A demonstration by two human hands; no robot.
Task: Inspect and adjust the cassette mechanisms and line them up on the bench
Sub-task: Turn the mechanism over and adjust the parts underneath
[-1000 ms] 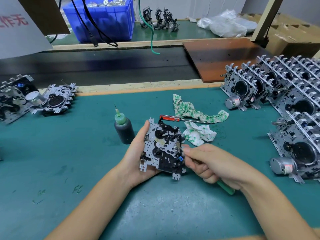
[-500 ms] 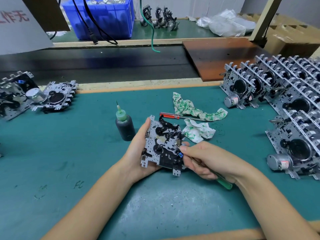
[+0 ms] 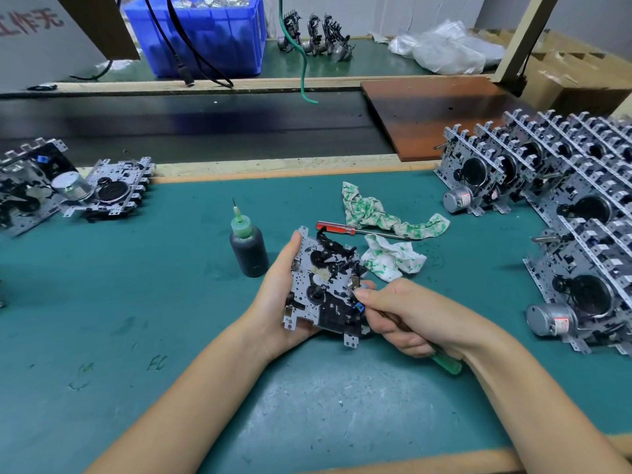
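Observation:
My left hand (image 3: 277, 295) grips a metal cassette mechanism (image 3: 323, 285) by its left edge, holding it above the green bench mat (image 3: 171, 302) with its black gears facing me. My right hand (image 3: 407, 316) grips a green-handled tool (image 3: 444, 362) and its thumb and fingertips touch the mechanism's right edge. The tool's tip is hidden behind my fingers. Rows of standing mechanisms (image 3: 561, 200) with silver motors fill the right side. Two more mechanisms (image 3: 106, 189) lie flat at the far left.
A dark oil bottle (image 3: 248, 244) with a green nozzle stands left of the held mechanism. A red-handled screwdriver (image 3: 342, 229) and crumpled white-green rags (image 3: 383, 220) lie behind it. A dark conveyor belt (image 3: 205, 124), a brown board (image 3: 434, 111) and a blue bin (image 3: 205, 35) lie beyond.
The view has shifted slightly. My right thumb has moved up a little along the mechanism's right edge. The mechanism stays in my left hand.

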